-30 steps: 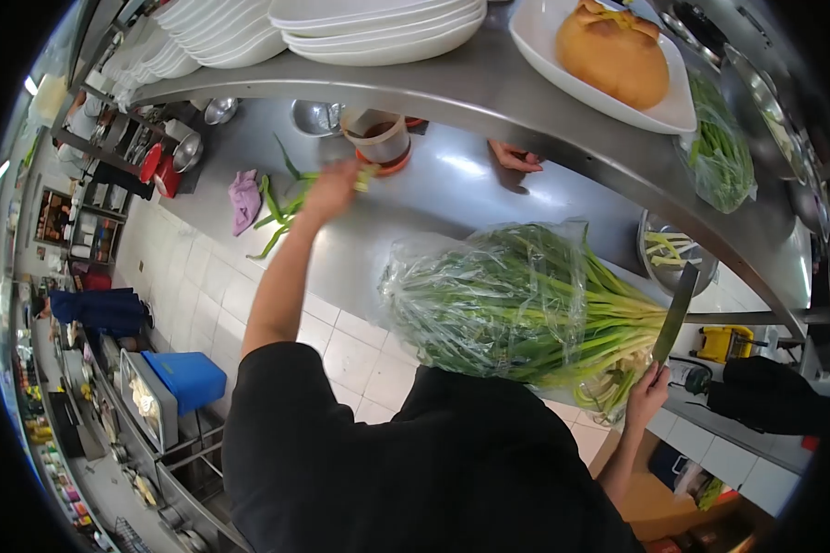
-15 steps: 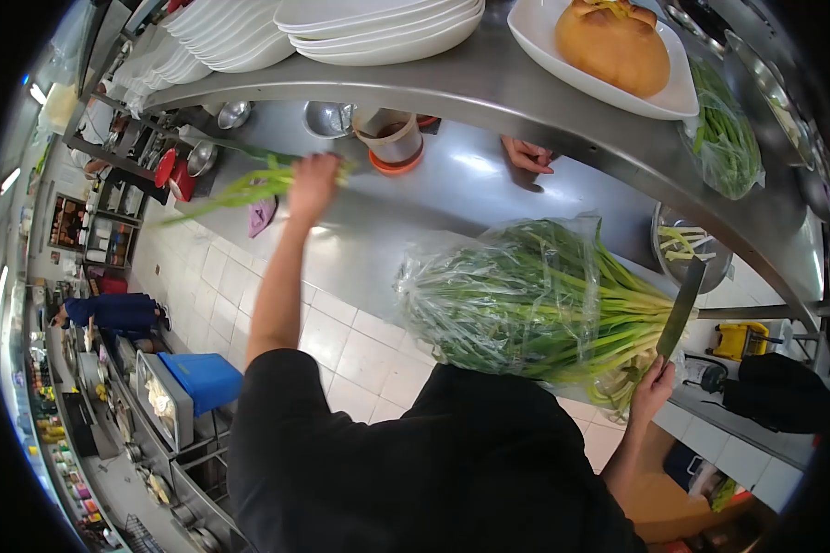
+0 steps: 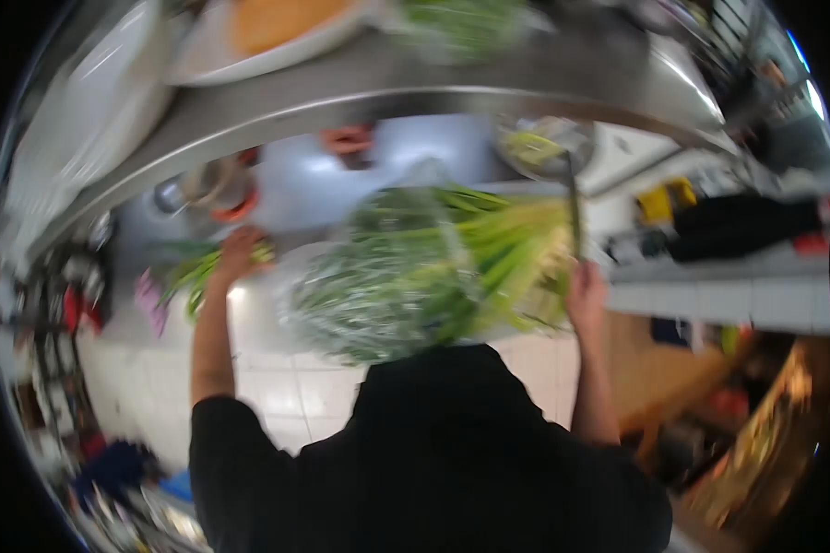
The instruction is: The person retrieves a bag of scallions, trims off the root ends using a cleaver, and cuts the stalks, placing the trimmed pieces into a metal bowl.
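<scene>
My left hand [image 3: 240, 253] is closed around a few scallions [image 3: 194, 281] low over the steel counter, their green leaves trailing to the left. My right hand [image 3: 586, 295] grips a kitchen knife [image 3: 574, 207], its blade pointing away from me. Between my hands lies a large bunch of scallions in a clear plastic bag [image 3: 406, 272], pale root ends toward the right, beside the knife. A metal bowl [image 3: 576, 166] with pale cut pieces stands beyond the knife. The whole view is blurred by motion.
Overhead, a steel shelf [image 3: 415, 101] carries white dishes [image 3: 111, 101] and bagged greens [image 3: 466, 28]. Another person's hand [image 3: 346, 140] shows beneath it. A brownish container [image 3: 214, 187] and a pink cloth [image 3: 150, 300] sit at the left. A black item [image 3: 747, 226] lies right.
The view has swung to the right. My left hand has come down nearer the counter with the scallions. My right hand still holds the knife by the bunch's root ends.
</scene>
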Motion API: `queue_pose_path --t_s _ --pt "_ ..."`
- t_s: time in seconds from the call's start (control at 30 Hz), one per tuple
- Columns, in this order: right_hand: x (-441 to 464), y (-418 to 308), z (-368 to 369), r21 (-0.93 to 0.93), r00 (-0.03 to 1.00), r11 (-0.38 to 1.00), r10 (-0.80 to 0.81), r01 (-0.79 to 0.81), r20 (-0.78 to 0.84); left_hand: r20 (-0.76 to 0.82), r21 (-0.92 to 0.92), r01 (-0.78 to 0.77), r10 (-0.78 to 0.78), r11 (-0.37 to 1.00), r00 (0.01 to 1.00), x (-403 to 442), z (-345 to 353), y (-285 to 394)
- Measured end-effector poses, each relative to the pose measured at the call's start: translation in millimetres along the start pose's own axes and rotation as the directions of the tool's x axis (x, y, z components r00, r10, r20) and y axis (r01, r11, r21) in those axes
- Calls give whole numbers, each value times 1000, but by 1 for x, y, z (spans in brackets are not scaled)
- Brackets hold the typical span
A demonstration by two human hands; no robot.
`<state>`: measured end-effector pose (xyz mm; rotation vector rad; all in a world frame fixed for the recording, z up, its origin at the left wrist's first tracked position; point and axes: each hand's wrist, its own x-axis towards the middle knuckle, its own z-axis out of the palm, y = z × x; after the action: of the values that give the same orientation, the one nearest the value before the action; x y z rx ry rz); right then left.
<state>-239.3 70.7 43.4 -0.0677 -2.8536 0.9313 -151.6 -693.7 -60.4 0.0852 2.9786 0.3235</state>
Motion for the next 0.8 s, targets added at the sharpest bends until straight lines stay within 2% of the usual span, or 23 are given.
queue_pose_path --t_s 0.07,0.13,0.17,0.23,0.3,0.33,0.37,0.4,0.43,0.47,0.5,0.53,0.57,0.63,0.67,0.7,0.73,0.8 --pt "3 -7 -4 36 999 999 -4 5 -40 130 103 76 -89 992 987 7 -17 8" --pt "8 -19 -16 120 997 993 -15 24 -74 234 210 184 -232 960 944 8 -51 49" --pt "8 -14 -22 124 997 992 -3 13 -82 236 218 172 -223 961 946 8 -52 53" --pt "11 -7 -23 126 999 992 13 -8 -35 233 352 216 -309 911 922 4 -54 53" --pt "13 13 -23 96 999 995 -26 29 -32 101 417 190 -253 889 962 -11 -30 31" --pt "17 24 -21 99 1000 995 -12 10 14 22 369 220 -245 903 969 -17 -30 35" --pt "19 39 -15 130 996 988 -82 85 -29 17 211 296 -306 932 952 -20 -47 54" --pt "22 42 -17 115 992 985 -126 128 -23 -131 169 365 -346 915 929 -28 -43 60" --pt "25 54 -16 193 995 977 -96 92 11 -165 123 520 -500 845 850 -35 -61 91" --pt "24 49 -15 221 984 959 -160 175 -83 -201 53 620 -600 783 774 -45 -65 102" --pt "23 50 -17 218 989 965 -145 149 -35 -253 -54 719 -706 692 661 -55 -74 126" --pt "23 54 -18 198 993 974 -116 113 5 -287 -164 782 -787 602 546 -66 -82 142" --pt "23 55 -19 205 988 968 -151 142 28 -287 -177 804 -811 568 510 -89 -61 125" --pt "29 60 -25 224 989 967 -139 125 49 -358 -495 794 -915 353 183 -120 -12 90" --pt "30 58 -27 226 987 964 -152 137 52 -220 -551 825 -976 126 2 -137 2 78" --pt "31 55 -30 244 987 963 -141 119 77 -275 -605 795 -947 34 -168 -148 4 91" --pt "32 49 -31 261 987 960 -127 97 101 -200 -538 843 -967 -26 -157 -162 -2 97" --pt "32 35 -32 257 988 964 -103 71 111 -205 -460 884 -960 -78 -192 -185 20 73"
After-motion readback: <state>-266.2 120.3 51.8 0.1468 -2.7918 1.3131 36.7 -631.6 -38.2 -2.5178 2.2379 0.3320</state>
